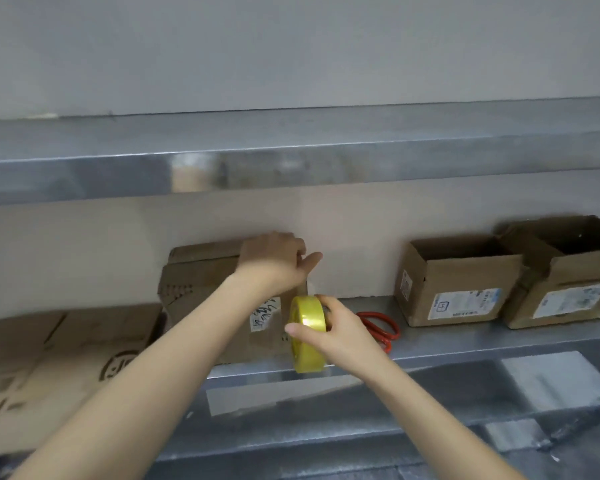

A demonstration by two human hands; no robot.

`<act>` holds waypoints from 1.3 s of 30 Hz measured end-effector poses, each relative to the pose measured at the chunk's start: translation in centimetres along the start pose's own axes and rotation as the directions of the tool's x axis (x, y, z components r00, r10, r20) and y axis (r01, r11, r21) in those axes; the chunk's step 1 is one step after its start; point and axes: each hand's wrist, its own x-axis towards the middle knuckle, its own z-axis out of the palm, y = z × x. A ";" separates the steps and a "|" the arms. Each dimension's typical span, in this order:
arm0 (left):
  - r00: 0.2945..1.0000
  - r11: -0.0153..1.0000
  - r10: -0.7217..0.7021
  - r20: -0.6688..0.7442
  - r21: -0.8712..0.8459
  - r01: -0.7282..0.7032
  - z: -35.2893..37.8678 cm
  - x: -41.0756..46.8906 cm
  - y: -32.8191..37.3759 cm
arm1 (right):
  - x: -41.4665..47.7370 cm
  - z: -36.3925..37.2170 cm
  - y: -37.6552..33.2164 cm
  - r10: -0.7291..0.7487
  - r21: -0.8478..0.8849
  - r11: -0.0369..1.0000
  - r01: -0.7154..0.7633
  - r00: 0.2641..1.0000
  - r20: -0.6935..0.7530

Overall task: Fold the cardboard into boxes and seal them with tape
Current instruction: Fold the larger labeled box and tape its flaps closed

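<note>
Head view: right hand (340,336) grips the yellow tape roll (307,336) at the near right edge of the box (205,289); left hand (274,261) curls over its top right corner. Box stands on the table (465,341), flat cardboard (66,358) to its left, red scissors (378,327) and two open boxes (458,282) to its right.

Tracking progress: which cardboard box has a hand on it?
The middle box under the left hand, beside the yellow tape roll; the two right boxes stand open, untouched.
</note>
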 end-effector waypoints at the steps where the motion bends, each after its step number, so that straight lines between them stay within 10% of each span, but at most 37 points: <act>1: 1.000 1.000 0.009 0.011 0.028 -0.009 -0.2 -0.3 0.3 | 0.0 -0.2 0.2 -0.019 0.006 1.000 0.019 0.999 0.026; 14: 0.980 0.978 -0.197 0.032 0.079 0.194 -0.2 -3.6 2.3 | 3.3 -3.7 3.4 -0.058 0.054 0.997 0.060 0.998 -0.039; 22: 0.960 0.967 -0.254 0.116 0.050 0.250 -1.2 -4.3 2.8 | 7.2 -7.4 10.6 0.119 -0.588 0.796 -0.146 0.989 -0.083; 30: 0.929 0.951 -0.273 0.249 -0.078 0.301 -1.6 -5.0 2.5 | 7.9 -6.1 11.0 0.147 -0.800 0.597 -0.067 0.989 0.026; 35: 0.888 0.904 -0.276 0.369 -0.214 0.370 -1.3 -5.0 1.9 | 7.8 -7.1 10.7 0.235 -0.750 0.648 -0.131 0.971 0.034; 39: 0.877 0.821 -0.256 0.407 -0.387 0.419 -0.9 -5.2 1.6 | 7.2 -8.9 10.2 0.192 -0.373 0.914 -0.156 0.980 0.060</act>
